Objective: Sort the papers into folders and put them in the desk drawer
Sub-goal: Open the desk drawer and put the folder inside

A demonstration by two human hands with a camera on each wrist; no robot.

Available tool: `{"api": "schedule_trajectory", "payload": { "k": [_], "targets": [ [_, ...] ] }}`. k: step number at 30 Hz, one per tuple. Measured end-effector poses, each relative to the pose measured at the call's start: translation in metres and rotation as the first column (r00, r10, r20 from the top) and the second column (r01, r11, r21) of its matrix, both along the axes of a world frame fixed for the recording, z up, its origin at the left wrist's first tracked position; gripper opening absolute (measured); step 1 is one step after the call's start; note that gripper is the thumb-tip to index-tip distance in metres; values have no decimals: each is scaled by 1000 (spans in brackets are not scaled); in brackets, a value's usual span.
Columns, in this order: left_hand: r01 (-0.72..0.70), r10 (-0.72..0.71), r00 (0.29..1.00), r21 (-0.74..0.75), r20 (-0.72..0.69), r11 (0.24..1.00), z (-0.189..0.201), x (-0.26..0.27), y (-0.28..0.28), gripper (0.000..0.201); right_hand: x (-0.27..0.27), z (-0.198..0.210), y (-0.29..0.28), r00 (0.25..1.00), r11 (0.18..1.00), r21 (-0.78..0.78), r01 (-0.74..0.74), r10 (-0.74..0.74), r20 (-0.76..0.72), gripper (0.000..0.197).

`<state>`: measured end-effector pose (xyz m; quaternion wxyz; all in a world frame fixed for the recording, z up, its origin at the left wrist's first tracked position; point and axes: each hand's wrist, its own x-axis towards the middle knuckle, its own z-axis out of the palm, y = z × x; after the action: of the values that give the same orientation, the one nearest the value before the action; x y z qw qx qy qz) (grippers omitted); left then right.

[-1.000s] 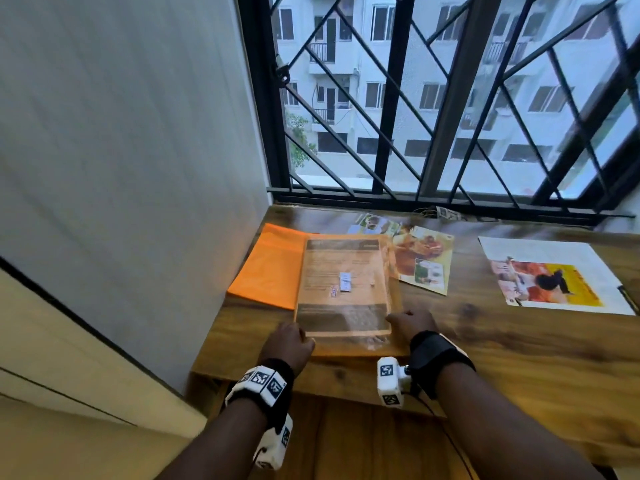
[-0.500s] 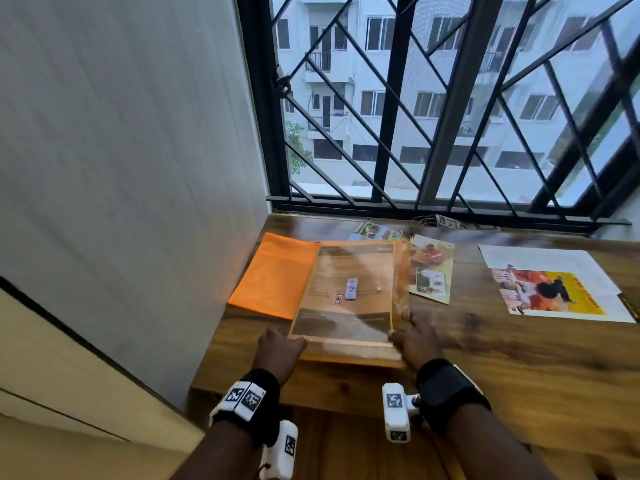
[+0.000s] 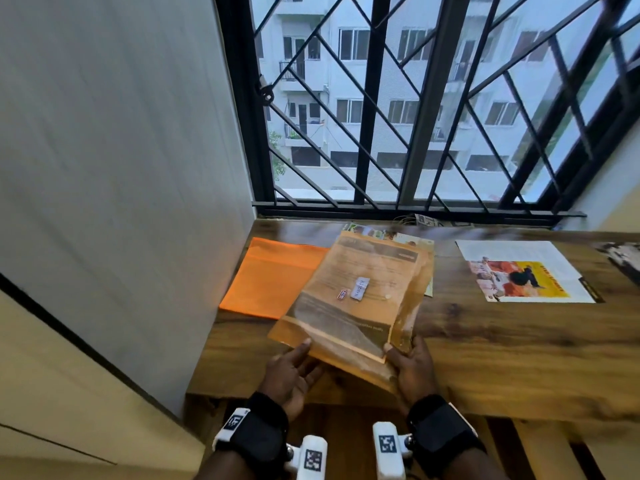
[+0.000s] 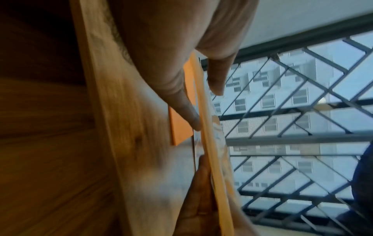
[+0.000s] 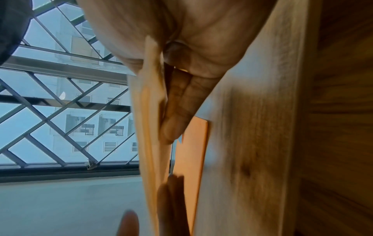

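A translucent amber plastic folder (image 3: pixel 360 299) with a printed sheet inside tilts above the grained wooden table (image 3: pixel 502 341), over a flat orange folder (image 3: pixel 273 278); right hand (image 3: pixel 412 368) pinches its near corner, left hand (image 3: pixel 291 375) spread flat beneath its edge

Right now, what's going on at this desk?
A person is lifting a translucent orange plastic folder with a printed paper inside, its near end raised off the wooden desk. The right hand grips its near right corner; the left hand supports the near left edge with straight fingers. An opaque orange folder lies flat to the left, a colourful printed sheet to the right. No drawer is in view.
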<state>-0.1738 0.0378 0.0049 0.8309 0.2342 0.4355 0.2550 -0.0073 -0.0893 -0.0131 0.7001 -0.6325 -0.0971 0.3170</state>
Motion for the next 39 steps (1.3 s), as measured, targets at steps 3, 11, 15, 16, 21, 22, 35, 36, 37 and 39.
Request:
{"api": "schedule_trajectory", "payload": {
  "k": [3, 11, 15, 16, 21, 22, 35, 36, 37, 39],
  "targets": [
    [128, -129, 991, 34, 29, 991, 7, 4, -16, 32, -15, -2, -4, 1000, 999, 18, -29, 29, 5, 44],
    [85, -76, 996, 216, -50, 973, -13, -10, -20, 46, -45, -6, -21, 996, 994, 103, -30, 38, -83, 70],
    [148, -127, 987, 262, -93, 954, -12, -32, -6, 46, -35, 16, -41, 972, 970, 176, 169, -135, -191, 54],
    [174, -147, 983, 280, -114, 944, -13, -39, -2, 46, -27, 21, -48, 954, 953, 160, 256, -223, -201, 51],
    [387, -336, 918, 295, -211, 874, -17, -75, 10, 50, 7, 18, -90, 834, 841, -33, 541, -541, -107, 39],
    [435, -384, 897, 278, -221, 856, -18, -81, 12, 51, 8, 18, -101, 829, 833, -80, 547, -553, -81, 32],
    [753, -641, 633, 153, -435, 640, -28, -168, -24, 67, -57, -20, -230, 998, 886, -459, -67, 68, -16, 14],
    [756, -643, 626, 142, -442, 638, -26, -171, -34, 65, -59, -25, -239, 996, 879, -467, -93, 74, -59, 13],
    [760, -647, 619, 131, -445, 636, -27, -173, -43, 63, -61, -27, -244, 993, 881, -461, -106, 66, -101, 13],
    [746, -644, 628, 100, -437, 659, -30, -175, -59, 54, -66, -30, -254, 987, 886, -447, -121, 60, -148, 14]
  ]
}}
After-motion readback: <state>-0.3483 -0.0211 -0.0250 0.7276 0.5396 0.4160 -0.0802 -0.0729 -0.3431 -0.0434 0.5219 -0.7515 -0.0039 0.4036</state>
